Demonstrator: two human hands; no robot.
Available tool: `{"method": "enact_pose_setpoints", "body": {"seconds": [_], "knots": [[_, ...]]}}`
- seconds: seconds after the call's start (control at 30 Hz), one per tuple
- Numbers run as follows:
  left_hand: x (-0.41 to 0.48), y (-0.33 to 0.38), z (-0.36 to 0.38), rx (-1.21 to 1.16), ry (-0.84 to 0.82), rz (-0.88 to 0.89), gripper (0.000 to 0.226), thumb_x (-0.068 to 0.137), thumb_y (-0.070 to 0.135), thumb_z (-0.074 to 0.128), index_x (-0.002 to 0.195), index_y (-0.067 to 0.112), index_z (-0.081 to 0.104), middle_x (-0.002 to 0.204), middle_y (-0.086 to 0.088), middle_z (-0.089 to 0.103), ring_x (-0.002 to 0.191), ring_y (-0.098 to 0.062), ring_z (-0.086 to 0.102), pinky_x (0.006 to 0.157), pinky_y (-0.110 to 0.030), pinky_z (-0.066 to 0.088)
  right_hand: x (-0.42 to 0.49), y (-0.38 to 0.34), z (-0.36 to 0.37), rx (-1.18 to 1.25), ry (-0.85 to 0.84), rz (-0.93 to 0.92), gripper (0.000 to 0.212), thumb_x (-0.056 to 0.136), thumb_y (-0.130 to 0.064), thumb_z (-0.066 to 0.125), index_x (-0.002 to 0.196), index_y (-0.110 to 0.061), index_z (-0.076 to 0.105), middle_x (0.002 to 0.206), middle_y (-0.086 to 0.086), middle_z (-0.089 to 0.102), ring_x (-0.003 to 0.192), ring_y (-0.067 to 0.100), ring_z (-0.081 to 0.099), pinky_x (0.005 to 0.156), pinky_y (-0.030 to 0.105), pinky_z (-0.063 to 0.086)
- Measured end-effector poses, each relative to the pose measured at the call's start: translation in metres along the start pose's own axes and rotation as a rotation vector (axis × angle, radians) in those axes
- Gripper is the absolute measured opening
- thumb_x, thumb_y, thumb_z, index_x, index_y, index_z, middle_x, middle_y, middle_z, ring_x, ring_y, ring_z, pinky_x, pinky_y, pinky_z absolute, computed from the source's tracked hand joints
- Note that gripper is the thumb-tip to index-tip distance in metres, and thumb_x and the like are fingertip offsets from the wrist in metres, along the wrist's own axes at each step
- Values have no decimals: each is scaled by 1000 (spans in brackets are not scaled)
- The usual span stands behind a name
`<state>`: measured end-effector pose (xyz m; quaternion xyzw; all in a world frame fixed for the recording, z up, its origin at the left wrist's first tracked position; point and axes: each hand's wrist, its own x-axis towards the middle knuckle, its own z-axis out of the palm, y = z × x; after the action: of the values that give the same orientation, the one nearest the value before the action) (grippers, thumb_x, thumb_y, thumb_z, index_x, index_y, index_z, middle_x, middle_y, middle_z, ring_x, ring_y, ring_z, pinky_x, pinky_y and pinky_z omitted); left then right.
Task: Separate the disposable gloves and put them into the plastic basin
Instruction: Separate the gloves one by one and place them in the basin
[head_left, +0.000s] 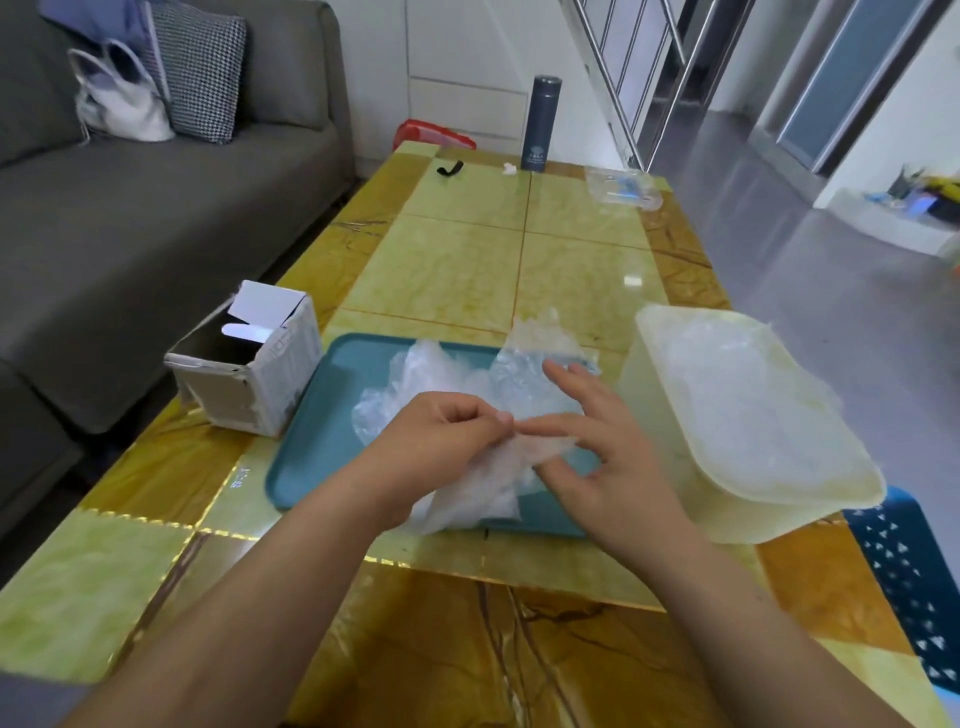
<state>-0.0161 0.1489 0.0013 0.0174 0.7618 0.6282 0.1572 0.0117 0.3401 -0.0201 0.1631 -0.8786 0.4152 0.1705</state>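
- Left hand (447, 431) and right hand (608, 457) both pinch one glove (483, 488) above the tray (311, 457).
- The right thumb is partly veiled by film.
- In the glove pile (415, 384) on the tray, layers are indistinguishable.
- The basin (649, 410), just right of the tray, holds gloves; count unclear.

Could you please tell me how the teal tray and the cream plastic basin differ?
The teal tray is shallow and flat; the cream plastic basin is deep, with tall walls. The tray lies under the left hand and right hand; the basin stands to its right, untouched. Both hold clear disposable gloves.
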Motion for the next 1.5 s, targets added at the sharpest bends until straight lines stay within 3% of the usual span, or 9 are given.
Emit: {"method": "enact_pose_setpoints", "body": {"seconds": [0.13, 0.27, 0.5, 0.8, 1.0, 1.17, 1.3, 1.37, 1.5], "knots": [[3, 4, 2, -222, -111, -149, 62, 96, 73, 46, 115, 22, 77, 107, -7, 80, 101, -23, 76, 86, -42, 56, 1, -12, -11, 243, 150, 439, 13, 90, -27, 77, 79, -21, 76, 84, -15, 76, 89, 3, 70, 86, 29, 54], [-1, 6, -5, -243, -204, 41, 93, 67, 95, 51, 131, 29, 67, 125, 7, 74, 117, -13, 70, 89, -38, 54, 2, -19, -20, 418, 215, 643, 18, 95, -25, 72, 88, -9, 74, 76, 4, 78, 74, 14, 74, 72, 25, 53], [3, -11, 4, -11, -14, 155, 2, 94, 23, 75, 96, 22, 77, 93, -1, 80, 91, -22, 76, 73, -36, 54, 7, -24, -19, 571, 122, 671, 22, 90, -33, 78, 106, -19, 74, 90, 0, 80, 87, 13, 77, 82, 28, 59], [-1, -38, 31, 930, -90, 173, 86, 64, 87, 67, 134, 38, 57, 124, 17, 56, 113, -6, 54, 94, -34, 52, 8, -35, -33, -73, 376, 162, 8, 104, -27, 58, 102, -25, 66, 86, -20, 63, 83, 2, 61, 69, 17, 48], [6, -44, 28, 895, -170, 195, 17, 91, 29, 69, 104, 25, 79, 102, 10, 69, 99, -14, 65, 85, -31, 55, 1, -40, -37, -219, 235, 191, 14, 98, -19, 60, 99, -32, 65, 78, -28, 62, 74, 9, 62, 68, 35, 53], [4, -24, -8, 495, 63, 178, 21, 91, 18, 65, 71, 16, 68, 60, 13, 58, 63, -6, 54, 61, -23, 43, 1, -53, -65, 418, -279, 271, 11, 93, -13, 74, 84, -7, 73, 60, 5, 65, 56, 17, 59, 63, 32, 50], [-10, -5, -22, 274, 72, 160, 14, 96, 20, 64, 90, 20, 77, 80, 2, 77, 80, -17, 73, 79, -38, 60, -6, -49, -55, 75, -352, 102, 10, 88, -28, 80, 80, -31, 77, 117, -14, 68, 110, 0, 62, 96, 32, 49], [-21, 3, -16, 278, -27, 221, 16, 100, 12, 61, 95, 16, 76, 79, 1, 77, 76, -12, 73, 74, -32, 59, -8, -49, -45, -143, -291, -83, 8, 87, -35, 79, 80, -36, 76, 157, -17, 41, 150, 7, 30, 119, 33, 29], [-31, 11, -4, 253, -137, 339, 16, 99, 7, 64, 94, 17, 77, 84, -5, 78, 74, -14, 70, 70, -30, 56, -8, -46, -35, -267, -284, -173, 7, 85, -36, 71, 81, -33, 76, 134, -12, 64, 133, 13, 53, 110, 38, 43]]}}
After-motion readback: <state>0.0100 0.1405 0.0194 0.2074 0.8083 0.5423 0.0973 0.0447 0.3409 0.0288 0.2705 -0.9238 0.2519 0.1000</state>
